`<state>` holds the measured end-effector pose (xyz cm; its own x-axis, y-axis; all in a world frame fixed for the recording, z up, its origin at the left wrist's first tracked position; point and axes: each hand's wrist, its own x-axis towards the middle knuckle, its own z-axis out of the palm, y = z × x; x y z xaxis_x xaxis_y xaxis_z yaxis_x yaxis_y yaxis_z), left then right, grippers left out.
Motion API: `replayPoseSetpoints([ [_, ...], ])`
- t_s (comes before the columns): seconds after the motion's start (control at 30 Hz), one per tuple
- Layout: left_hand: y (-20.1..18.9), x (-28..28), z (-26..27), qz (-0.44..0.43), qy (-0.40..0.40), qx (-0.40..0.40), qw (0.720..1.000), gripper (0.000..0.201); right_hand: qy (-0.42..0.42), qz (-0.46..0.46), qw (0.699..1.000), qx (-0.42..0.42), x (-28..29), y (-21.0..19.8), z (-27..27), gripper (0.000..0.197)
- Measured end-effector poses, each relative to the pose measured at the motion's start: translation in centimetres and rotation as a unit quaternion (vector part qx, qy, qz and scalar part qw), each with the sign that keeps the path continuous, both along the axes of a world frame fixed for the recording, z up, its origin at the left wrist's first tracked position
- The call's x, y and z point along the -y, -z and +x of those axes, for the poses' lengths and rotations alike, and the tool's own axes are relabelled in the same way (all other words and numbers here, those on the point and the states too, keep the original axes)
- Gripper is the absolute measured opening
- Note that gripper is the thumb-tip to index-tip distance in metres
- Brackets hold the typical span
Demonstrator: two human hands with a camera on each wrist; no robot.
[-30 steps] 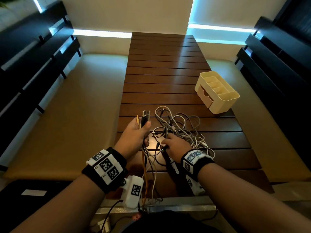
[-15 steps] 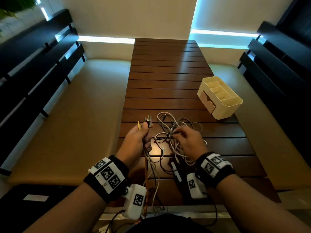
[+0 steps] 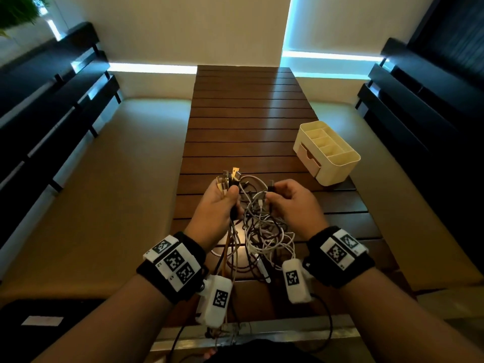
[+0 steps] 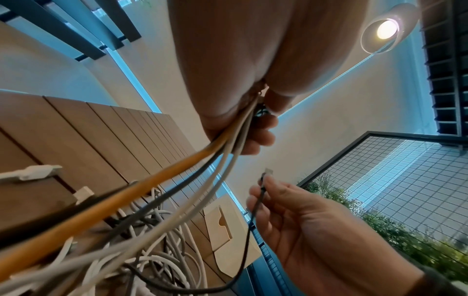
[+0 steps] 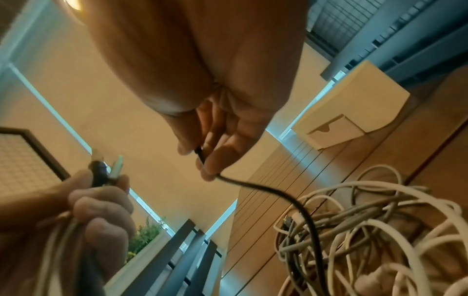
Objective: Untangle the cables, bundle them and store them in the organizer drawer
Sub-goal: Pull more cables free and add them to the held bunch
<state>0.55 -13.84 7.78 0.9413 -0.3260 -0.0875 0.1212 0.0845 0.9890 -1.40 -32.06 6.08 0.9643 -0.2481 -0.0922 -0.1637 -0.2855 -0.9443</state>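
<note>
1. Step in hand: untangling. No bundle is made yet; the drawer [image 3: 309, 155] of the organizer [image 3: 337, 163], right of centre in the head view, looks closed.
2. Left hand [image 3: 217, 205]: grip closed around a gathered set of cable ends [image 3: 230, 176], plugs pointing up, near frame centre.
3. Right hand [image 3: 293, 203]: grip narrow, thumb and fingers pinching the plug end of a black cable [image 5: 291, 198], just beside the left hand.
4. The tangle [image 3: 264, 231] hangs and lies on the counter [image 3: 243, 113] below both hands, low centre of frame.
5. Next move, as judged: add the black end to the left-hand set, or draw the black cable free of the loops. This calls for a slow pull, since the white loops may tighten into knots.
</note>
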Motion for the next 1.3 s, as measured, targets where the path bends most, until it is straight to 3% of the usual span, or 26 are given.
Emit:
replayPoseSetpoints([
  [0.1,0.1,0.3,-0.3,0.018,0.001,0.012,1.0,0.012,-0.013,0.029,0.999,-0.011,0.1,-0.3,-0.3,0.019],
  [0.23,0.0,0.7,-0.9,0.022,-0.001,0.042,0.999,0.015,-0.033,0.092,0.995,0.018,-0.6,-1.6,-1.5,0.017],
  [0.47,0.4,1.0,-1.3,0.012,0.002,0.054,0.998,0.019,-0.042,0.163,0.971,0.169,-1.7,-6.3,-2.7,0.014],
  [0.67,0.3,1.6,-1.2,-0.005,-0.016,0.073,0.997,0.01,-0.042,0.117,0.99,0.066,-2.0,-3.8,-2.6,0.012],
  [0.87,0.9,1.4,-0.6,0.04,-0.036,0.096,0.994,0.013,-0.033,0.124,0.99,0.059,-2.7,-3.4,-2.3,0.007],
  [1.07,0.6,1.6,-0.9,0.043,-0.028,0.091,0.995,0.012,-0.006,0.086,0.994,0.071,-3.3,-2.7,-2.0,0.004],
  [1.3,0.3,1.6,-1.1,0.024,-0.03,0.09,0.995,0.016,-0.035,0.076,0.994,0.072,-3.3,-2.5,-1.8,0.007],
])
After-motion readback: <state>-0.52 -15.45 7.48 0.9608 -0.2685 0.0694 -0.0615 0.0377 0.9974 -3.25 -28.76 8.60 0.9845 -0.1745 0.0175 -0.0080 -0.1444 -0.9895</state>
